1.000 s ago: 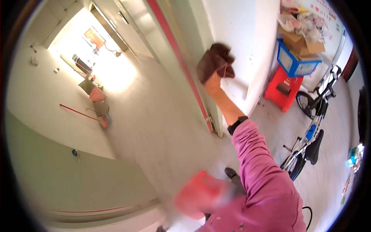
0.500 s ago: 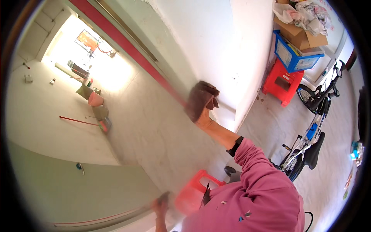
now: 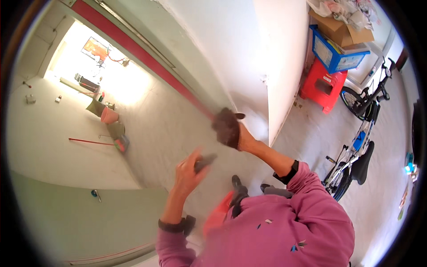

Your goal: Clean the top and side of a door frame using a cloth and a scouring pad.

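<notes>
My right hand [image 3: 242, 137] is closed round a dark brown cloth [image 3: 226, 127], which covers most of its fingers. The cloth lies against the door frame's edge [image 3: 195, 101], where the red strip meets the white wall. Lower and to the left, my left hand [image 3: 186, 172] is raised in the open space before me. Between its thumb and fingers is a small dark grey thing [image 3: 204, 163], smeared by motion, so its kind cannot be made out. The two hands are apart.
A pale green door [image 3: 98, 222] with a metal handle [image 3: 95, 194] stands at lower left. Near my feet is a red plastic stool [image 3: 218, 213]. At right are a bicycle [image 3: 356, 153] and a red stool [image 3: 323, 84] bearing a blue crate [image 3: 336, 55]. A pink bucket [image 3: 109, 115] stands beyond the doorway.
My left hand has risen from beside the door's edge toward the middle, bringing the dark grey thing. The right hand and cloth have moved slightly down along the frame.
</notes>
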`<state>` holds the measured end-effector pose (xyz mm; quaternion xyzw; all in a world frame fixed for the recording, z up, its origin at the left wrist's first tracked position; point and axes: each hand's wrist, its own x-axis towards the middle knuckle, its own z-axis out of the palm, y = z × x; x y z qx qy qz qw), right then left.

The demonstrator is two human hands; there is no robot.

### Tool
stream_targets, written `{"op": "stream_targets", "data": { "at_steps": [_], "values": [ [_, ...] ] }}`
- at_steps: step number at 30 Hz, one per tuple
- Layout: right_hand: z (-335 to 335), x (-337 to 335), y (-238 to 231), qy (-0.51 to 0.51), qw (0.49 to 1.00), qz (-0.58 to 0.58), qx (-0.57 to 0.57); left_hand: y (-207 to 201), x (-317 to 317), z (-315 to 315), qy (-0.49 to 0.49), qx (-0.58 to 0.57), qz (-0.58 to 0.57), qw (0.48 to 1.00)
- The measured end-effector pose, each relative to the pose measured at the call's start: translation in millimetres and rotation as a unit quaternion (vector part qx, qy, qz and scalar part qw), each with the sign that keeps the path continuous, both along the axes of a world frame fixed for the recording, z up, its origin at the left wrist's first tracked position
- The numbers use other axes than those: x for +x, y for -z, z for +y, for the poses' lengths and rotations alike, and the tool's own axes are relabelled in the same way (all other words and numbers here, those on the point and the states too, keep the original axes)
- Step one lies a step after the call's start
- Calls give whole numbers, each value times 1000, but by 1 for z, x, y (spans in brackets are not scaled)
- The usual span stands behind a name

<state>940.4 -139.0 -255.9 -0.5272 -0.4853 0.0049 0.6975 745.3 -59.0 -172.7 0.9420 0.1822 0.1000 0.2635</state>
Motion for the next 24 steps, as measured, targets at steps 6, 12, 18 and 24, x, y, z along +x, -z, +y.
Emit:
{"op": "stream_targets", "data": {
  "at_steps": [6,12,18,24],
  "values": [
    [-40,-31,-80,-268,844,-153,-438,31,11,18,70,-208,57,974],
    [-30,-51,-77,-268,767,-208,-545,63,0,46,77,-259,237,933],
    [-44,-19,0,-347,858,22,-379,51,-8,85,189,-300,327,876],
    [-19,2,-77,85,975,162,-126,75,-32,118,185,-478,207,833]
  ]
}}
